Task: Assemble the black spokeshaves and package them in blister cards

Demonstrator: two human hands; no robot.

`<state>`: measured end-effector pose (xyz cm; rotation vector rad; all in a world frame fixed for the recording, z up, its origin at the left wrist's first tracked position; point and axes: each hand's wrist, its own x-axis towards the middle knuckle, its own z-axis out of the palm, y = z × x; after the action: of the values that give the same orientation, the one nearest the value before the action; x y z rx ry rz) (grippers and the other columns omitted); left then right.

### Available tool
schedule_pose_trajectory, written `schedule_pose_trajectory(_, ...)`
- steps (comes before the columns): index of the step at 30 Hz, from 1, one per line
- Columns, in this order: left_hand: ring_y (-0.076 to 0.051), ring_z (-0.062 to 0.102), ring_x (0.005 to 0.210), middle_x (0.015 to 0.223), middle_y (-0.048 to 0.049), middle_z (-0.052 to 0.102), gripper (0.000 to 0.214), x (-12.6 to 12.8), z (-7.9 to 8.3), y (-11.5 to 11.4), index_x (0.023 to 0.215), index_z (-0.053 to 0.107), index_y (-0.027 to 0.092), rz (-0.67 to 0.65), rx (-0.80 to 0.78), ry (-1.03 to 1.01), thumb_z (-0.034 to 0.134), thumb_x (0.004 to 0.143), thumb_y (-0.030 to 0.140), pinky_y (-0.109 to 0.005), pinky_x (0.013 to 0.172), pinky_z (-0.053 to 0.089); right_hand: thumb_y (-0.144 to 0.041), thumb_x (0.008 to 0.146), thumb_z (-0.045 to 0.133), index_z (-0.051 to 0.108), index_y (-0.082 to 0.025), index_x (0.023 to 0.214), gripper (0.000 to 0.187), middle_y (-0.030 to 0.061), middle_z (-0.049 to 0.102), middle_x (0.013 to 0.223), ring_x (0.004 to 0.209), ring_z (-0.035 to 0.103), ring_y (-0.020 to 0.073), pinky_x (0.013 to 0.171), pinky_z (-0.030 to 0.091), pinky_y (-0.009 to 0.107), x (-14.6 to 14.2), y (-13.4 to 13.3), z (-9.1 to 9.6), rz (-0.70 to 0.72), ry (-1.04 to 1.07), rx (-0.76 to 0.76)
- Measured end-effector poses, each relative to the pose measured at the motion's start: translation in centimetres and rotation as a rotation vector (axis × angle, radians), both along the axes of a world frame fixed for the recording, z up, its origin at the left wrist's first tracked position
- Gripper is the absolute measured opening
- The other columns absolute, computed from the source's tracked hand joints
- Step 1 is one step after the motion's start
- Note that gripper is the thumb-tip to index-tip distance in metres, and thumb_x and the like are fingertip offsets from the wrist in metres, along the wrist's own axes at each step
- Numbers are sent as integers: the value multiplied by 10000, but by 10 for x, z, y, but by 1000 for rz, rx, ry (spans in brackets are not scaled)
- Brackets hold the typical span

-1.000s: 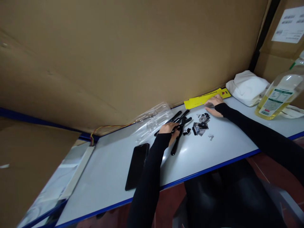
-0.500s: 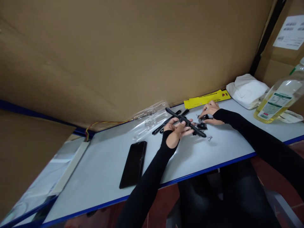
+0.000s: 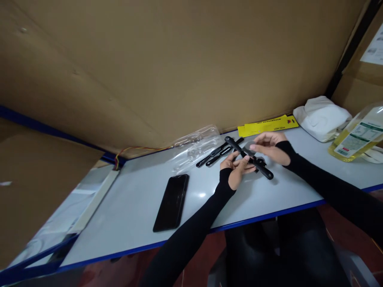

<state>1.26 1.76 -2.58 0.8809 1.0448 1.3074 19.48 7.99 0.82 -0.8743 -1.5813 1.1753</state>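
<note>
My left hand (image 3: 237, 169) is closed round the middle of a black spokeshave (image 3: 265, 171), holding it slanted above the table. Its two long handles stick out past my fingers on both sides. Close above its centre, my right hand (image 3: 271, 146) pinches a thin grey plate (image 3: 248, 148), which looks like the blade. Whether the plate touches the spokeshave body I cannot tell. Small dark parts (image 3: 261, 162) lie behind the spokeshave, partly hidden. Just left of it, more black long-handled tools (image 3: 220, 153) lie crossed on the table.
A black phone (image 3: 171, 203) lies on the white table (image 3: 125, 211). Clear plastic packaging (image 3: 196, 145) and yellow cards (image 3: 267, 126) lie along the cardboard wall. On the right are a white cloth bundle (image 3: 321, 117) and a bottle of yellow liquid (image 3: 356, 133).
My right hand has risen from the small parts on the table and come to the spokeshave with the grey plate. The view has shifted slightly.
</note>
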Motion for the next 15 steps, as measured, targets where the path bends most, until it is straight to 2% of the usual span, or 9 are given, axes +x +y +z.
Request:
schedule_pose_trajectory(3, -259, 786, 675, 837, -100, 796, 784, -1, 5, -1, 1183, 688, 127, -58, 43, 44, 915, 690, 692, -389, 638, 677, -634, 773, 863, 760, -202, 920, 468, 43, 760, 839, 684, 634, 157, 625, 505, 302, -6, -8, -5, 51, -51, 41)
schedule_pose_trajectory(5, -192, 723, 625, 852, -89, 771, 688, -4, 11, -2, 1122, 726, 136, -155, 37, 35, 860, 759, 705, -318, 547, 620, -610, 845, 811, 799, -204, 1002, 435, 47, 768, 881, 727, 638, 164, 659, 509, 305, -3, -7, -8, 101, -107, 85)
schedule_pose_trajectory(7, -138, 638, 595, 884, -79, 741, 558, -7, 18, -4, 1072, 736, 153, -275, 17, -4, 859, 805, 628, -251, 450, 521, -582, 896, 770, 825, -227, 1040, 387, 47, 760, 893, 753, 620, 177, 674, 501, 319, 3, -4, -9, 97, -193, 171)
schedule_pose_trajectory(9, -106, 569, 569, 926, -72, 730, 510, -11, 21, -4, 1135, 739, 176, -364, 16, -6, 901, 789, 513, -204, 387, 408, -543, 933, 741, 845, -259, 1040, 321, 50, 753, 891, 801, 600, 203, 705, 494, 343, 8, -3, -7, 59, -285, 282)
schedule_pose_trajectory(11, -99, 561, 543, 981, -80, 760, 663, -17, 20, -3, 1327, 702, 214, -415, 43, 65, 940, 742, 415, -196, 385, 380, -512, 963, 719, 857, -295, 1051, 271, 58, 766, 915, 916, 592, 247, 821, 505, 399, 12, -4, -2, 30, -371, 388)
schedule_pose_trajectory(13, -116, 603, 518, 1018, -103, 803, 906, -22, 13, -1, 1547, 561, 249, -422, 67, 160, 942, 732, 350, -232, 436, 463, -496, 990, 698, 864, -318, 1079, 260, 70, 786, 950, 1059, 562, 299, 986, 469, 492, 15, -7, 3, 16, -471, 470)
schedule_pose_trajectory(15, -171, 672, 513, 974, -126, 823, 1028, -26, 4, -1, 1626, 480, 219, -360, 82, 211, 948, 714, 294, -309, 512, 561, -488, 1008, 679, 866, -335, 1103, 260, 75, 801, 981, 1139, 520, 333, 1086, 392, 569, 15, -9, 6, 22, -588, 530)
